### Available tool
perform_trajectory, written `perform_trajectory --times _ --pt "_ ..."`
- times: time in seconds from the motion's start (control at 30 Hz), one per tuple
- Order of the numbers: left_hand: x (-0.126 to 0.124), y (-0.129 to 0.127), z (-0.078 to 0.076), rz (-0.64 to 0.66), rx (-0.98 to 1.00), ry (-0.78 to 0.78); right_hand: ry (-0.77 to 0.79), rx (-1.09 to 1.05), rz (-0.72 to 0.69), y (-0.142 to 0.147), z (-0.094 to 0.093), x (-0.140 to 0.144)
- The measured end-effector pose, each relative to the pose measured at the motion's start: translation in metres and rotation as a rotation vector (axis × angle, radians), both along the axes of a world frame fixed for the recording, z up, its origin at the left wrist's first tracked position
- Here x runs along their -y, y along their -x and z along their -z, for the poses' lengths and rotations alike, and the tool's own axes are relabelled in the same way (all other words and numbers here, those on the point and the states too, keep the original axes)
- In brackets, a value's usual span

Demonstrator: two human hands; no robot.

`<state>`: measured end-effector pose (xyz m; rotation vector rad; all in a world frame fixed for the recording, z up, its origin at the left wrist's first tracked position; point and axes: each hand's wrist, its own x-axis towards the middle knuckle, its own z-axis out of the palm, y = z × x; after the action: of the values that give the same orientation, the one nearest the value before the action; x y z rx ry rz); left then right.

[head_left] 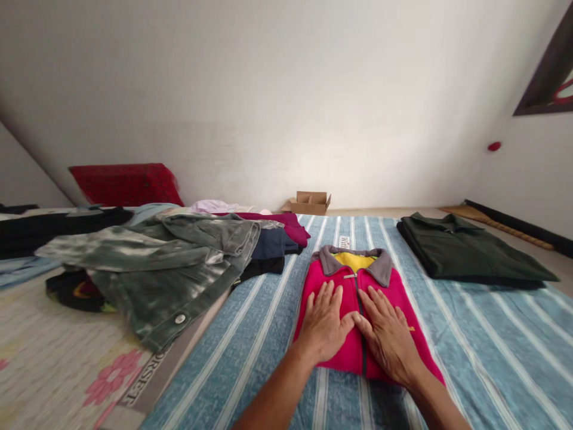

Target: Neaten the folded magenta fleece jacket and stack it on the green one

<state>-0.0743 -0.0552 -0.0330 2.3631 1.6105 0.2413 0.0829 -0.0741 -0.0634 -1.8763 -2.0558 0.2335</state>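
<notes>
Both your hands lie flat on the folded pink fleece jacket, side by side.

Your left hand (324, 325) and right hand (388, 334) rest palms down, fingers spread, gripping nothing, thumbs touching over the zip of the folded pink fleece jacket with grey collar (353, 286). It lies straight ahead on the blue striped bedsheet (483, 334), long axis running away from you, collar far; both hands equally near. Folded dark green shirt (465, 254) lies toward the right edge, a loose grey-green denim jacket (165, 269) toward the left.
</notes>
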Motion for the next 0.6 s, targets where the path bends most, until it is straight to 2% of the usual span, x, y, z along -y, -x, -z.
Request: perform_trajectory --times 0.27,0.6 --pt "-0.004 0.006 0.010 -0.001 0.105 0.026 -0.020 -0.048 0.024 0.001 0.004 0.002" --pt "-0.007 0.007 0.011 0.006 0.115 0.035 -0.066 -0.056 0.015 0.003 0.002 0.002"
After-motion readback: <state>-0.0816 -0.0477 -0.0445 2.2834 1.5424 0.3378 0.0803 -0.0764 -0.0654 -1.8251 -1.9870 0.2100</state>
